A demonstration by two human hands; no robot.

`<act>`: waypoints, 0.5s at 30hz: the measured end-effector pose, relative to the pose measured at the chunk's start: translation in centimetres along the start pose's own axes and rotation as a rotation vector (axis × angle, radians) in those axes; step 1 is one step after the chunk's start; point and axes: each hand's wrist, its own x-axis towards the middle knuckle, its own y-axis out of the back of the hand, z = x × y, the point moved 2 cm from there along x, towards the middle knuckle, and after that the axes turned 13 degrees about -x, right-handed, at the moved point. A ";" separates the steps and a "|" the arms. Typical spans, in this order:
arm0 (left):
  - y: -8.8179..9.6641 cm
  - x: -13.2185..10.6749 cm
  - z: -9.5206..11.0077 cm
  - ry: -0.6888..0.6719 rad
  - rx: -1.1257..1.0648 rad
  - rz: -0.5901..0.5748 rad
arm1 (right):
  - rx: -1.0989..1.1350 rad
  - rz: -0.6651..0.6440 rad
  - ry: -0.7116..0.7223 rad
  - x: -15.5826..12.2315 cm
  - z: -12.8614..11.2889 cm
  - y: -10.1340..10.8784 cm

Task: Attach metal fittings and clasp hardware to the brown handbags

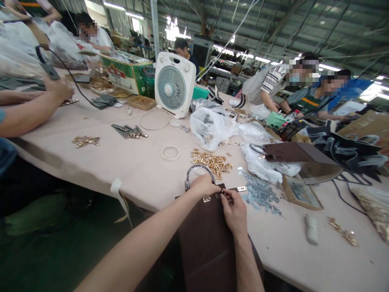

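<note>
A dark brown handbag [206, 243] leans against the table's front edge, its wrapped handle [187, 174] standing up over the tabletop. On its upper edge my left hand [202, 186] is closed, fingertips pinching at a small gold metal piece [223, 192]. My right hand [235, 209] meets it there from the other side, thumb and finger closed on the same piece. Just right of the fingers a dark strap with a gold slotted plate [242, 189] sticks out. A gold square fitting [206, 199] shows below my left hand. The pinched piece is mostly hidden by fingertips.
Gold fittings [212, 162] lie heaped beyond the bag, with grey metal plates [261, 192] to the right. Another brown bag [299, 156] rests past those. A white fan [174, 83] stands at the back. At left, a co-worker's hand [59, 87] holds a grey strap.
</note>
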 end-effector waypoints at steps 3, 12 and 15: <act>0.1 0.1 -0.2 0.018 -0.041 0.000 | 0.021 0.015 0.002 -0.1 -0.1 0.1; -0.5 0.1 -0.3 -0.011 -0.125 0.046 | -0.064 0.080 0.024 -0.3 -0.5 0.3; -0.7 0.1 -0.8 -0.018 -0.181 0.068 | -0.122 0.082 0.026 -0.3 -0.8 0.0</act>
